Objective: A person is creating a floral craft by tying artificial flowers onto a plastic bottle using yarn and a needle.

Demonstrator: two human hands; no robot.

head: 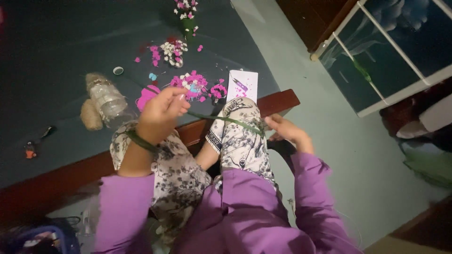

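My left hand (160,113) is raised over my knee and pinches one end of a thin green strip (226,120). The strip runs taut to the right across my patterned trouser leg to my right hand (285,131), which grips its other end. A dark green band sits around my left wrist (141,140). Just beyond my left hand lie clusters of small pink and white flowers (193,84) on the dark table (56,56).
A clear plastic bottle (107,101) lies on the table beside a ball of twine (90,115). A white card (242,85) rests at the table's edge. More flower bunches (172,51) lie farther back. A small white cap (118,70) and a pale green floor (329,141) are visible.
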